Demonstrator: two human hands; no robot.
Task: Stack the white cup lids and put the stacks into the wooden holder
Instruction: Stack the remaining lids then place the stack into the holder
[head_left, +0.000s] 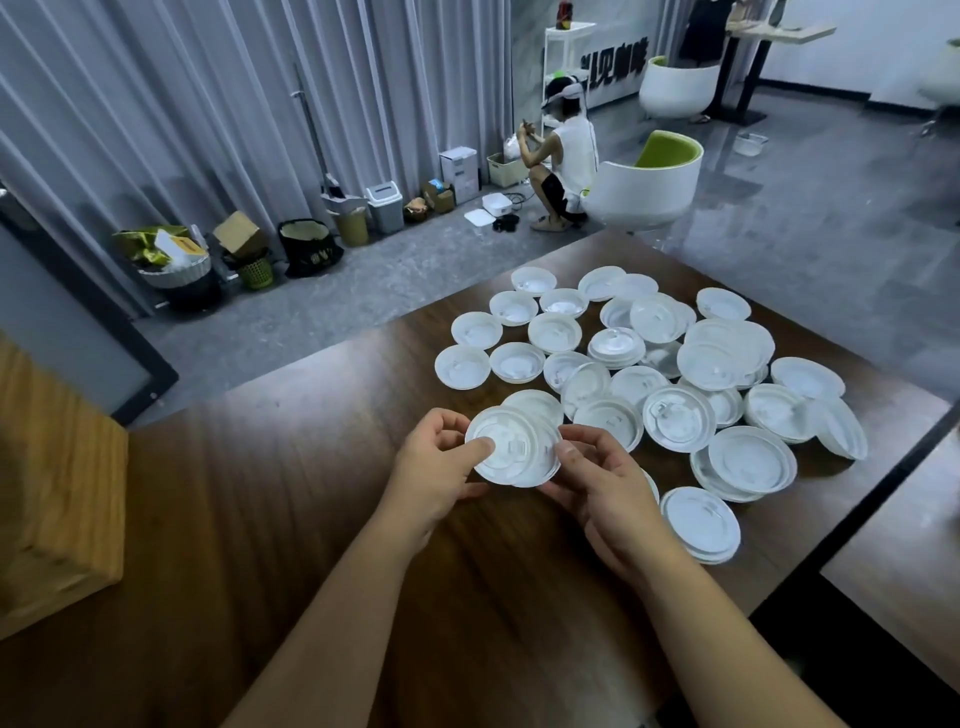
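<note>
Lids pinched between my left hand and right hand, both grips curled on the rim above the table. Loose lids at 1 o'clock, right hand nearer; holder at 9.

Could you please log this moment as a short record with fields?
left hand: holds the held lids, thumb on top
right hand: holds the same lids at their right edge
held lids: a few, overlapped, not yet aligned
loose lids: many spread on the table, some overlapping
wooden block: at the left edge, touched by neither hand
</note>
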